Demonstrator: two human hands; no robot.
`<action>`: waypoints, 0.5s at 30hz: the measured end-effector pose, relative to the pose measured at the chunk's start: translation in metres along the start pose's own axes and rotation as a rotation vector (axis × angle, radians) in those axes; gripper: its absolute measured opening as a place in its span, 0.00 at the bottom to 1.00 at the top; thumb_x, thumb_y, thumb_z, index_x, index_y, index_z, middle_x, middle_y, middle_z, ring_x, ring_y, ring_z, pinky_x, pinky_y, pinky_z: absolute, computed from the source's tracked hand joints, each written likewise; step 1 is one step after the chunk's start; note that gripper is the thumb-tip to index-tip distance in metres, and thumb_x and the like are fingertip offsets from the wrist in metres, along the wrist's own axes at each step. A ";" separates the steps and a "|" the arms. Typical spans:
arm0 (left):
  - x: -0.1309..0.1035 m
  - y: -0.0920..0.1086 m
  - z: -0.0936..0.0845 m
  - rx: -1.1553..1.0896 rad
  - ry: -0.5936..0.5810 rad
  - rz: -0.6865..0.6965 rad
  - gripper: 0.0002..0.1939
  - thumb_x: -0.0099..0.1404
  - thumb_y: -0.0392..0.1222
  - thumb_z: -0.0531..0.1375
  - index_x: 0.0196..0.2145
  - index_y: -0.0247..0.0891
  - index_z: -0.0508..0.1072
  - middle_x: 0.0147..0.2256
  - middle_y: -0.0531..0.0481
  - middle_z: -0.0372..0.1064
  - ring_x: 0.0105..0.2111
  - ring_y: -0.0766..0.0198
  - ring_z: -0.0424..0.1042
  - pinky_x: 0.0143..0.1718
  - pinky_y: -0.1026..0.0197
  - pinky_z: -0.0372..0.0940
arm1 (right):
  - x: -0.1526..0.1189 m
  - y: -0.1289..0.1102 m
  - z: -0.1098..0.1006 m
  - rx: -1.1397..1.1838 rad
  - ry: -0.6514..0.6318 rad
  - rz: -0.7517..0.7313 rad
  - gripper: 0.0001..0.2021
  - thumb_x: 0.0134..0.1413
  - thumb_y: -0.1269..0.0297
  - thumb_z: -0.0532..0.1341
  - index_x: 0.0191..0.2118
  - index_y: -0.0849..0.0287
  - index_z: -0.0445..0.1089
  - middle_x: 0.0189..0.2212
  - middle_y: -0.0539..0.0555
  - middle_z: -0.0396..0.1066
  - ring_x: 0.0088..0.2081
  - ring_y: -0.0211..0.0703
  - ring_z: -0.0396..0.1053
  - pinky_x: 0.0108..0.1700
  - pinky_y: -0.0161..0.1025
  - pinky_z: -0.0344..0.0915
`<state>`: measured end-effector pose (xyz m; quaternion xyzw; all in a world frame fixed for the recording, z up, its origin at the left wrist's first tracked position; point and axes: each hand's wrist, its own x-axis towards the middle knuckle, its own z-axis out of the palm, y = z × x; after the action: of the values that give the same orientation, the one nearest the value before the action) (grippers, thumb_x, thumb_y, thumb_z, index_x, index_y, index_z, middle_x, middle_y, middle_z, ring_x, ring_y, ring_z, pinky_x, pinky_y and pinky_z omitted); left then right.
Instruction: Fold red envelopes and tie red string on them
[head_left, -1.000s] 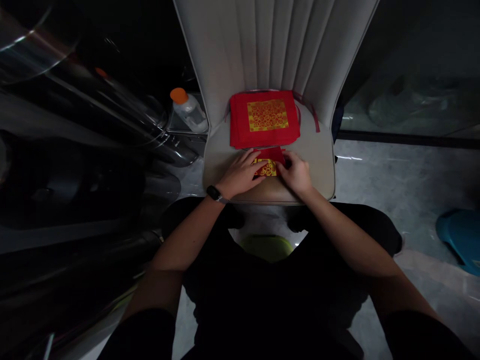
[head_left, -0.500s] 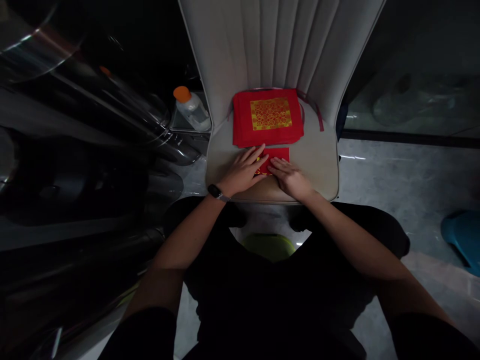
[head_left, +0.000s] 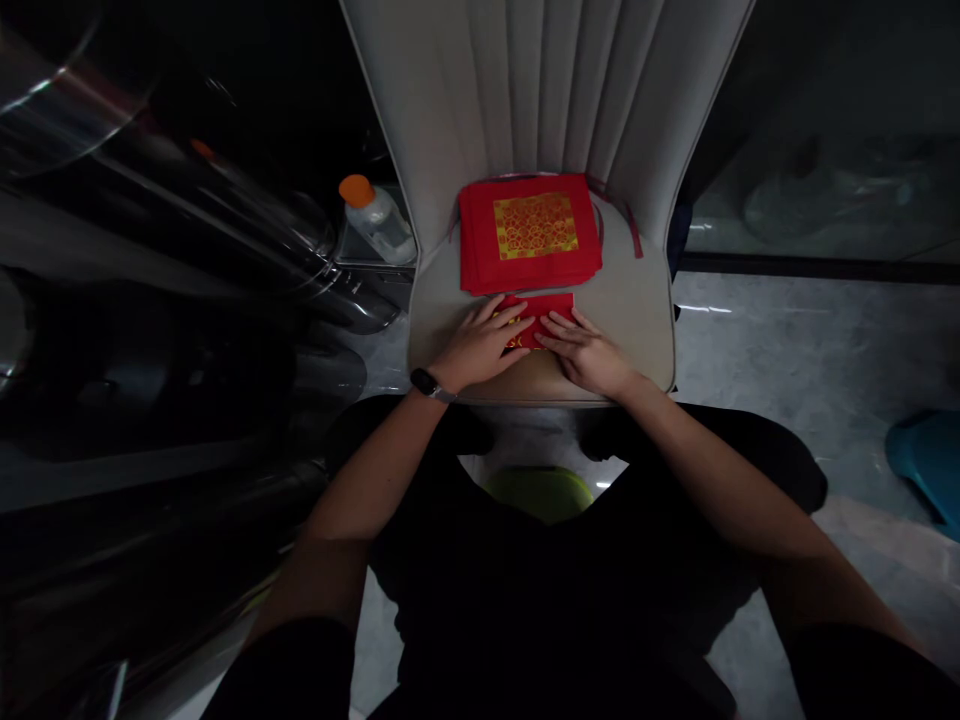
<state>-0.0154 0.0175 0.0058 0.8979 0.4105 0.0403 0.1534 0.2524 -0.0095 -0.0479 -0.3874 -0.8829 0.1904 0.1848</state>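
Observation:
A small red packet with gold print lies flat on the seat of a grey chair, close to its front edge. My left hand rests on the packet's left part with fingers spread. On its right part lies my right hand, fingers apart and palm down. Both hands cover much of the packet. Just behind it sits a stack of red cloth pieces with a gold patterned panel on top and thin red straps at the back.
Left of the chair, a bottle with an orange cap stands on a small shelf. A green object shows beneath the chair's front, between my legs. A blue object is on the floor at the far right.
The fingers of my right hand have spread wider on the packet, and that hand sits slightly further right. My left hand stays on the packet. The view has shifted slightly.

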 end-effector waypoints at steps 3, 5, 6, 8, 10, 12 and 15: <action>0.002 0.004 0.000 0.009 0.022 -0.023 0.28 0.80 0.55 0.60 0.71 0.44 0.71 0.76 0.45 0.60 0.77 0.39 0.53 0.72 0.33 0.58 | -0.002 -0.002 -0.002 -0.007 -0.016 -0.011 0.29 0.71 0.70 0.55 0.74 0.58 0.66 0.75 0.61 0.63 0.78 0.56 0.57 0.81 0.68 0.47; 0.003 0.006 0.000 0.012 0.033 -0.037 0.27 0.80 0.54 0.59 0.70 0.44 0.72 0.75 0.44 0.62 0.76 0.39 0.55 0.72 0.33 0.59 | -0.004 -0.006 -0.004 -0.019 -0.026 -0.002 0.30 0.71 0.68 0.57 0.76 0.57 0.63 0.76 0.61 0.62 0.79 0.57 0.55 0.81 0.69 0.43; 0.004 0.006 0.001 0.012 0.035 -0.040 0.26 0.81 0.53 0.59 0.70 0.44 0.73 0.75 0.44 0.62 0.76 0.39 0.55 0.72 0.33 0.59 | -0.005 -0.009 -0.004 -0.029 -0.030 0.009 0.31 0.72 0.67 0.57 0.77 0.57 0.61 0.76 0.62 0.61 0.79 0.58 0.55 0.81 0.70 0.39; 0.005 0.007 0.002 0.010 0.037 -0.040 0.25 0.80 0.52 0.59 0.70 0.44 0.73 0.74 0.44 0.63 0.76 0.39 0.54 0.72 0.32 0.58 | -0.010 -0.017 -0.005 -0.054 -0.037 0.033 0.32 0.74 0.61 0.57 0.79 0.60 0.57 0.77 0.65 0.58 0.79 0.59 0.53 0.81 0.72 0.33; 0.005 0.007 0.002 0.008 0.038 -0.040 0.26 0.80 0.51 0.60 0.70 0.44 0.73 0.75 0.44 0.62 0.76 0.39 0.54 0.73 0.33 0.57 | -0.018 -0.025 -0.004 -0.076 -0.044 0.057 0.38 0.75 0.52 0.59 0.81 0.63 0.50 0.78 0.69 0.54 0.80 0.62 0.50 0.80 0.74 0.28; 0.005 0.007 0.002 0.009 0.036 -0.039 0.26 0.80 0.51 0.61 0.70 0.44 0.72 0.75 0.44 0.62 0.76 0.39 0.55 0.73 0.33 0.57 | -0.029 -0.031 -0.005 -0.086 -0.050 0.081 0.46 0.73 0.43 0.61 0.82 0.64 0.43 0.79 0.69 0.50 0.81 0.65 0.48 0.80 0.76 0.26; 0.004 0.008 0.001 0.013 0.028 -0.037 0.25 0.79 0.50 0.61 0.70 0.45 0.72 0.75 0.45 0.62 0.75 0.39 0.55 0.72 0.33 0.58 | -0.048 -0.033 -0.014 -0.074 -0.051 0.141 0.52 0.69 0.35 0.61 0.83 0.61 0.40 0.79 0.67 0.50 0.80 0.69 0.48 0.79 0.78 0.26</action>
<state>-0.0065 0.0156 0.0075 0.8906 0.4293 0.0476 0.1425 0.2691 -0.0640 -0.0282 -0.4502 -0.8644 0.1797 0.1339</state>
